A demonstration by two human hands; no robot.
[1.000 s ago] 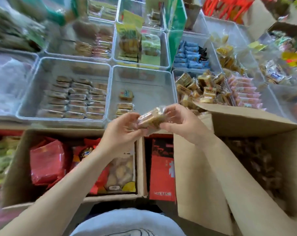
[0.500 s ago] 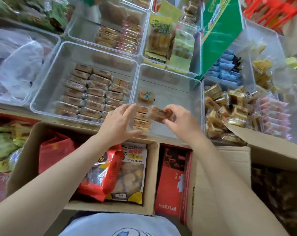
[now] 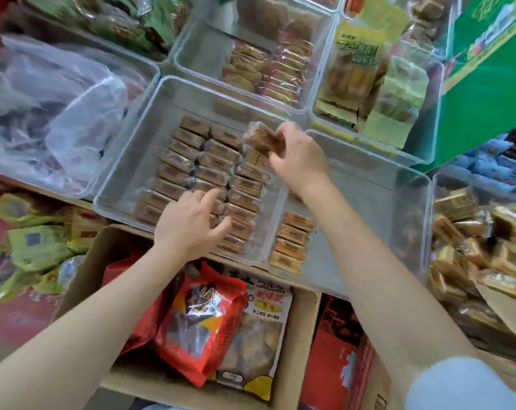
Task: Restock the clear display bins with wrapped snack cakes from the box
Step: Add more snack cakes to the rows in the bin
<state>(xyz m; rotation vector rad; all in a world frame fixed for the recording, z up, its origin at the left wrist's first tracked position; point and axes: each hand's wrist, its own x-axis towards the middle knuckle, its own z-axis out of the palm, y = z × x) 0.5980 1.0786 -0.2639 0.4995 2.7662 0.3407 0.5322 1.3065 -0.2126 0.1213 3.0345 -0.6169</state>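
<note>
My right hand (image 3: 298, 158) grips a wrapped brown snack cake (image 3: 261, 139) over the far right corner of a clear display bin (image 3: 123, 161). That bin holds several rows of wrapped brown cakes (image 3: 209, 173). My left hand (image 3: 191, 223) hovers above the bin's near rows with fingers spread and holds nothing. The clear bin to the right (image 3: 398, 220) holds a short column of orange-labelled cakes (image 3: 292, 241) at its left side.
An open cardboard box (image 3: 298, 350) below the bins holds red snack bags (image 3: 197, 318). A green carton (image 3: 487, 84) leans at the upper right. Piled wrapped cakes (image 3: 475, 255) fill the right bin. A crumpled plastic bag (image 3: 58, 113) lies at the left.
My right hand has carried the cake left and away, from over the right bin to the far right corner of the filled bin. My left hand has moved over that bin's near rows.
</note>
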